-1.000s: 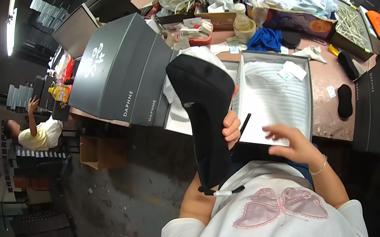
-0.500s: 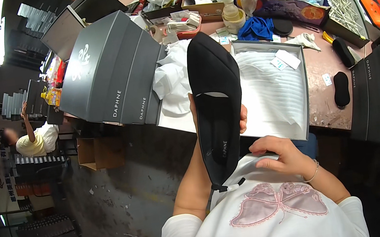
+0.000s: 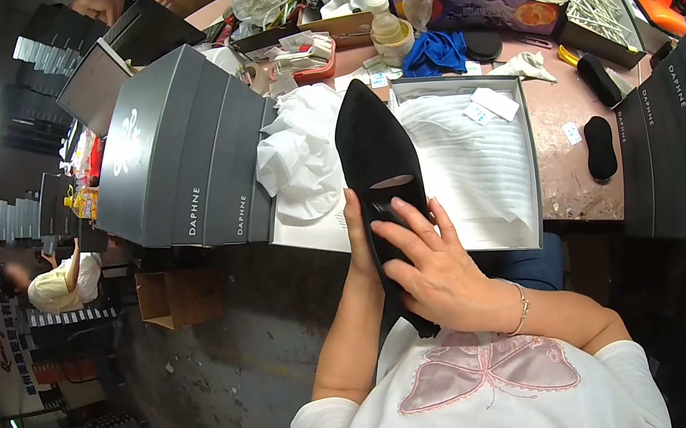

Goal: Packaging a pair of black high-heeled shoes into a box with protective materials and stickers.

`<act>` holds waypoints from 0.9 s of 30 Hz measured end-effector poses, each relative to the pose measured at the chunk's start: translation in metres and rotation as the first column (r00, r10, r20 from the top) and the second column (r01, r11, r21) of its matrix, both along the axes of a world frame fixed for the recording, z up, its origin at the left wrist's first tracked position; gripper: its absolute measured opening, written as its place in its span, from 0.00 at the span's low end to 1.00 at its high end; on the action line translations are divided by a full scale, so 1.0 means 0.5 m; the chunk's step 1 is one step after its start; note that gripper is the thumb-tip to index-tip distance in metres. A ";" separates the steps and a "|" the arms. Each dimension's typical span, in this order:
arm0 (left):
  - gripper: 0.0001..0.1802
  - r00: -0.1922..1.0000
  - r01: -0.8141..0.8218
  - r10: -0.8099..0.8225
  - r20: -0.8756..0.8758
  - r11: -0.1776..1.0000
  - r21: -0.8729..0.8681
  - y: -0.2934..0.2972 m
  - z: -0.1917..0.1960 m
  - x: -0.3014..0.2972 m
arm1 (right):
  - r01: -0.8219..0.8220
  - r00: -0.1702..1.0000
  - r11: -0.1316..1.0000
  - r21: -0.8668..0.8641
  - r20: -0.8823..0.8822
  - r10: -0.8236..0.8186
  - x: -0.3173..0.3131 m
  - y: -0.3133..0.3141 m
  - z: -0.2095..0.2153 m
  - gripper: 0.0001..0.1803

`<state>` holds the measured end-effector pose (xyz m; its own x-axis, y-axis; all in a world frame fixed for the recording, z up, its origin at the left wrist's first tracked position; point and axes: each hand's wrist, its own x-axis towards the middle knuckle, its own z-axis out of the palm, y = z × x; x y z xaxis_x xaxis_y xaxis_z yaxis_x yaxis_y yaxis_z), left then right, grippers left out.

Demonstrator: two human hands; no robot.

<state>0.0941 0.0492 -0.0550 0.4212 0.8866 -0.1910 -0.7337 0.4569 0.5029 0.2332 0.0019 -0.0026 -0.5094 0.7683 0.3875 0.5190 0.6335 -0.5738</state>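
Observation:
A black pointed suede shoe is held up in front of me, toe pointing away over the table. My left hand grips its left side near the opening. My right hand lies flat over the rear part of the shoe, fingers spread across it. Right behind the shoe sits an open grey shoebox lined with white tissue paper, with a small white packet lying on it.
A stack of dark grey shoeboxes stands to the left, more boxes to the right. Crumpled white paper, a blue cloth, black insoles, bags and clutter cover the brown table. Another person works at far left.
The shoe turned from sole-side view to upright with its toe pointing away. My right hand moved from below the heel onto the shoe's rear top.

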 end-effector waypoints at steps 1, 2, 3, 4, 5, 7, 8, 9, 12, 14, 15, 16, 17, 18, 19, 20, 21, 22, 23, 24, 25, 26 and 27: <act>0.43 0.993 -0.106 0.103 -0.060 0.993 -0.048 -0.002 0.015 0.006 | -0.012 1.000 1.000 0.000 -0.016 0.012 -0.001 -0.001 -0.003 0.08; 0.42 0.992 -0.102 0.099 -0.072 0.994 -0.039 -0.004 0.013 0.006 | -0.023 0.999 1.000 -0.001 -0.033 0.023 -0.002 -0.003 -0.007 0.07; 0.41 0.991 -0.103 0.100 -0.085 0.994 -0.029 -0.007 0.013 0.003 | -0.006 0.998 1.000 0.017 -0.059 0.007 -0.008 -0.004 -0.016 0.05; 0.41 0.990 -0.102 0.100 -0.097 0.995 -0.020 -0.009 0.013 0.002 | -0.021 0.998 1.000 0.006 -0.061 0.021 -0.006 -0.004 -0.015 0.05; 0.43 0.992 -0.101 0.096 -0.086 0.994 -0.050 -0.008 0.015 0.005 | -0.035 0.997 0.999 -0.005 -0.063 0.035 -0.002 -0.002 -0.013 0.06; 0.48 0.993 -0.100 0.093 -0.066 0.989 -0.113 -0.010 0.026 0.013 | -0.061 0.991 0.997 -0.037 -0.118 0.056 0.006 -0.002 -0.009 0.06; 0.50 0.994 -0.097 0.090 -0.057 0.985 -0.144 -0.009 0.032 0.017 | -0.070 0.984 0.996 -0.056 -0.169 0.060 0.015 -0.003 -0.005 0.07; 0.52 0.991 -0.128 0.120 -0.053 0.977 -0.168 -0.006 0.042 0.021 | -0.079 0.974 0.994 -0.074 -0.219 0.061 0.029 -0.004 -0.001 0.07; 0.55 0.991 -0.124 0.131 0.028 0.977 -0.171 0.001 0.045 0.015 | 0.005 0.949 0.983 -0.182 -0.309 -0.062 0.111 0.002 0.031 0.05; 0.57 0.988 0.018 -0.006 0.155 0.997 -0.071 0.000 0.011 -0.012 | -0.215 0.851 0.806 -0.552 -0.510 -0.122 0.191 -0.010 0.042 0.03; 0.58 0.986 0.018 -0.007 0.168 0.998 -0.062 0.001 0.009 -0.016 | -0.441 0.812 0.716 -0.541 -0.580 0.062 0.245 -0.008 0.019 0.03; 0.58 0.982 0.025 -0.016 0.190 0.999 -0.046 0.001 0.010 -0.017 | -0.637 0.725 0.579 -0.509 -0.650 0.228 0.282 -0.004 0.003 0.04; 0.59 0.974 0.049 -0.041 0.222 0.998 -0.032 0.011 0.006 -0.015 | -0.495 0.860 0.593 -0.636 -0.455 0.230 0.287 -0.007 0.008 0.04; 0.59 0.967 0.061 -0.055 0.249 0.998 -0.016 0.013 0.004 -0.009 | -0.335 0.942 0.603 -0.724 -0.238 0.238 0.297 -0.016 0.018 0.05; 0.59 0.970 0.058 -0.054 0.238 0.998 -0.010 0.013 0.004 -0.007 | -0.160 0.970 0.614 -0.773 -0.007 0.244 0.303 -0.023 0.023 0.05; 0.60 0.972 0.054 -0.051 0.228 0.999 -0.004 0.013 0.006 -0.008 | -0.094 0.994 0.741 -0.665 -0.025 0.104 0.292 -0.028 0.019 0.05; 0.60 0.974 0.062 -0.060 0.219 0.998 -0.002 0.013 0.008 -0.004 | 0.004 0.997 0.838 -0.546 -0.063 -0.045 0.271 -0.036 0.014 0.05; 0.60 0.984 0.060 -0.064 0.165 0.998 0.034 0.013 0.012 -0.004 | 0.111 0.977 0.900 -0.421 -0.121 -0.177 0.255 -0.040 0.010 0.06; 0.61 0.992 0.059 -0.066 0.112 0.996 0.070 0.012 0.021 -0.005 | 0.027 0.965 0.874 -0.485 -0.216 -0.149 0.253 -0.036 0.018 0.07; 0.61 0.996 0.063 -0.069 0.053 0.993 0.102 0.009 0.031 -0.006 | -0.053 0.972 0.865 -0.498 -0.223 -0.069 0.249 -0.031 0.017 0.08; 0.61 0.998 0.056 -0.058 0.017 0.990 0.129 0.005 0.038 -0.007 | -0.132 0.973 0.850 -0.511 -0.232 0.012 0.245 -0.026 0.013 0.08; 0.60 0.999 0.050 -0.047 -0.020 0.986 0.157 -0.001 0.046 -0.007 | -0.211 0.965 0.827 -0.522 -0.243 0.093 0.239 -0.024 0.009 0.09; 0.60 0.998 0.043 -0.033 -0.056 0.981 0.190 -0.003 0.061 -0.008 | -0.243 0.965 0.800 -0.549 -0.221 0.142 0.225 -0.022 0.008 0.10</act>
<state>0.0901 0.0474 -0.0247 0.4493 0.8924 -0.0423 -0.6877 0.3757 0.6212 0.3458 -0.0092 0.0016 -0.6399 0.7684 0.0031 0.2898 0.2451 -0.9252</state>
